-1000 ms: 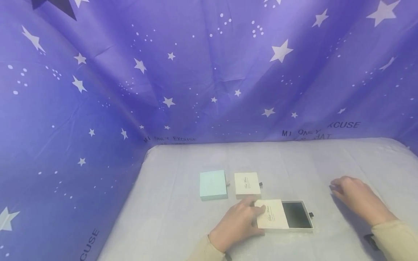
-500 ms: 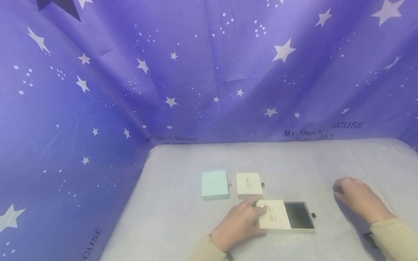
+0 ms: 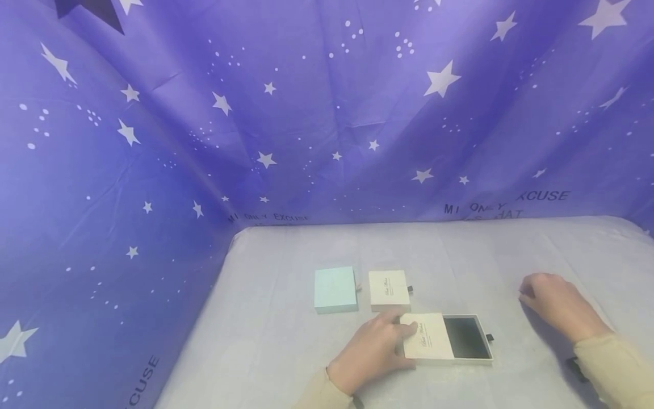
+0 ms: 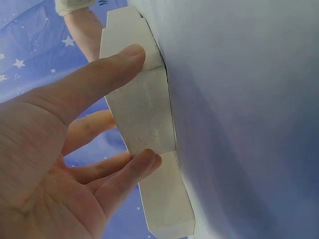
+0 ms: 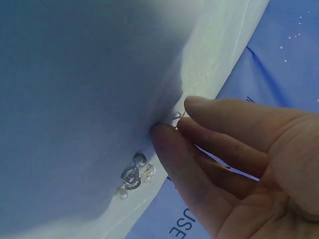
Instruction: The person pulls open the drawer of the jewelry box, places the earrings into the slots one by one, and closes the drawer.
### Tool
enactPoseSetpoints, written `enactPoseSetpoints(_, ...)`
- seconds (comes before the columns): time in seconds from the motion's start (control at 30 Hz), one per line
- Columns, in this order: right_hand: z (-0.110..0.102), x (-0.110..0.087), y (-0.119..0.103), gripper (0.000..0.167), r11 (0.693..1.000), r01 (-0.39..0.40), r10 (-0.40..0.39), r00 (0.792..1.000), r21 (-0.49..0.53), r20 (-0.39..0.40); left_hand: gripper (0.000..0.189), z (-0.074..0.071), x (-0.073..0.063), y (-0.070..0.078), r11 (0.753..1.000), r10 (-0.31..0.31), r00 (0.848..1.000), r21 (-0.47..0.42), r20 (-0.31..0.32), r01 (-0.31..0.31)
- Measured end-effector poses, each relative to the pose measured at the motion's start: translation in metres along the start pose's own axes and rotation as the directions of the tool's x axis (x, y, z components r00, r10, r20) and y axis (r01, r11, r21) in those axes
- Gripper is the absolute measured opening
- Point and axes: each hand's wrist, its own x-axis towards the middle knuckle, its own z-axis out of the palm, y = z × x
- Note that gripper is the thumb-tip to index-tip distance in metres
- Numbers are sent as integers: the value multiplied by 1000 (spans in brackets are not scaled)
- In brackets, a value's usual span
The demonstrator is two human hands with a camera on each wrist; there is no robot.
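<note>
My left hand (image 3: pixel 369 352) grips the cream sleeve of a small drawer box (image 3: pixel 427 336). Its drawer (image 3: pixel 466 338) is pulled out to the right, showing a dark inside and a black tab. In the left wrist view, the thumb and fingers hold opposite sides of the box (image 4: pixel 139 114). My right hand (image 3: pixel 557 304) is apart from the box, at the right, low over the table. In the right wrist view, its curled fingertips pinch a tiny thin shiny jewelry piece (image 5: pixel 178 116), partly hidden. Beside them lies a small cluster of pearl and silver jewelry (image 5: pixel 131 178).
A mint-green box (image 3: pixel 334 289) and a second cream box (image 3: pixel 388 288), both closed with tabs on the right, lie behind the left hand. A pale cloth covers the table (image 3: pixel 265 341). Purple star-printed curtains (image 3: pixel 317 113) rise behind and to the left.
The right hand has shifted only slightly at the right of the table. The left hand and the partly pulled-out box stay in place; the head view has shifted a little.
</note>
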Motion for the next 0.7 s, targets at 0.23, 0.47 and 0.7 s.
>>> enactPoseSetpoints(0.23, -1, 3, 2, 14, 1000, -18, 19, 999, 15, -27, 65, 2, -1, -1, 1000, 11, 1000, 11, -10, -11)
enactPoseSetpoints(0.47, 3, 7, 3, 7, 1000, 3, -3, 1000, 3, -28, 65, 2, -1, -2, 1000, 17, 1000, 26, -21, -16)
enactPoseSetpoints(0.7, 7, 7, 7, 9, 999, 48, -48, 997, -4, -53, 64, 1, -1, -1, 999, 24, 1000, 43, -21, -23)
